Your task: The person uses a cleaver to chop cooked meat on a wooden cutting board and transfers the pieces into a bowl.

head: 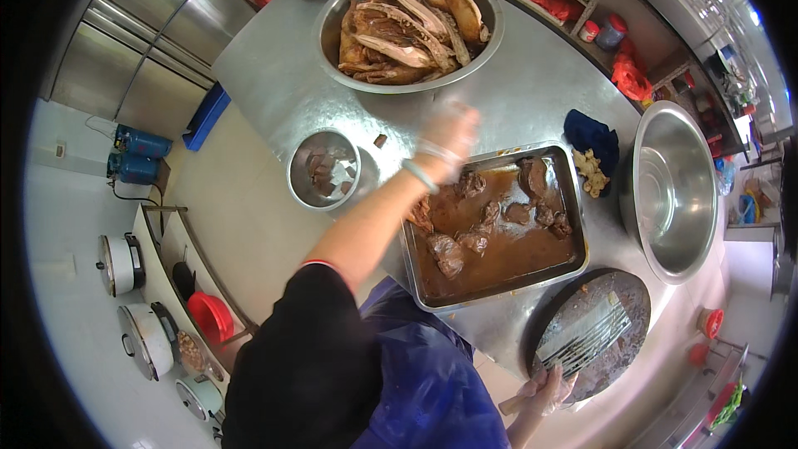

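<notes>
My left hand point(450, 134), in a clear plastic glove and blurred, hangs above the steel table between a large basin and a tray. I cannot tell whether it holds anything. My right hand point(552, 386), also gloved, grips a cleaver point(586, 337) whose blade lies over a round chopping block point(623, 355). The rectangular metal tray point(499, 300) contains brown liquid and several dark cooked meat chunks point(446, 255). Large browned cuts of meat point(405, 31) fill the steel basin point(324, 43). A small steel bowl point(299, 190) holds cut dark pieces point(322, 171).
A small brown piece point(380, 140) lies on the table point(268, 75). Right of the tray are a dark blue cloth point(592, 134), pale yellowish lumps point(592, 173) and a big tilted steel basin point(676, 193). Shelves point(592, 9) line the table's far side. Lidded pots point(146, 340) stand at left.
</notes>
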### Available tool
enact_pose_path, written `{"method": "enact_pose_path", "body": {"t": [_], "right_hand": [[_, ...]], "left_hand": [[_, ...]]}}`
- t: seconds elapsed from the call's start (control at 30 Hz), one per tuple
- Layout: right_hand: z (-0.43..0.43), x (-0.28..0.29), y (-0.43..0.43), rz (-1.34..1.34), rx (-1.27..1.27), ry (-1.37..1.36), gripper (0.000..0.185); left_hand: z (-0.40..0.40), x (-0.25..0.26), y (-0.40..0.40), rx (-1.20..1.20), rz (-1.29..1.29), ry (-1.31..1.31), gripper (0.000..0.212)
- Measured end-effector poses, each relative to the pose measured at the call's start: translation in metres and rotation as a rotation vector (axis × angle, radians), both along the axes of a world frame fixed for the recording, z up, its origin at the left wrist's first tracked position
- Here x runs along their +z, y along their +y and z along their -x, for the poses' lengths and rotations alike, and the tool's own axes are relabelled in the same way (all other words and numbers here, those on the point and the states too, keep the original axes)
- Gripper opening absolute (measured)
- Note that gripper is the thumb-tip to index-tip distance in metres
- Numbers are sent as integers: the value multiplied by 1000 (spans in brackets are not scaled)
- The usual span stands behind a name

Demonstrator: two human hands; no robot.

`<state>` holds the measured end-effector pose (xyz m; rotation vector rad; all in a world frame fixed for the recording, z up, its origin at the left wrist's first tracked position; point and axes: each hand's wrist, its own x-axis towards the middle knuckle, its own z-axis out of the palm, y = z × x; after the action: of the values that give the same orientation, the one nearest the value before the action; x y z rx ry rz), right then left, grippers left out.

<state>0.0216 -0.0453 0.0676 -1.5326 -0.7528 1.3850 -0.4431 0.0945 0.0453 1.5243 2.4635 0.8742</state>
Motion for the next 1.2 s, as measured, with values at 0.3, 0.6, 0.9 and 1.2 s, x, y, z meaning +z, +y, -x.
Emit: {"method": "enact_pose_path", "body": {"t": [0.3,0.6,0.9,1.2], "right_hand": [[7,-29,26,-83,157,-21,48],[32,-18,24,37,183,-120,26],[61,8,33,46,155,-25,19],[21,-13,-2,46,12,-98,26]], "left_hand": [[105,-56,-86,-17,718,244,21],[104,48,-166,173,198,257,8],[17,31,-90,-347,-107,300,25],[-98,-53,76,-820,385,612,26]]}}
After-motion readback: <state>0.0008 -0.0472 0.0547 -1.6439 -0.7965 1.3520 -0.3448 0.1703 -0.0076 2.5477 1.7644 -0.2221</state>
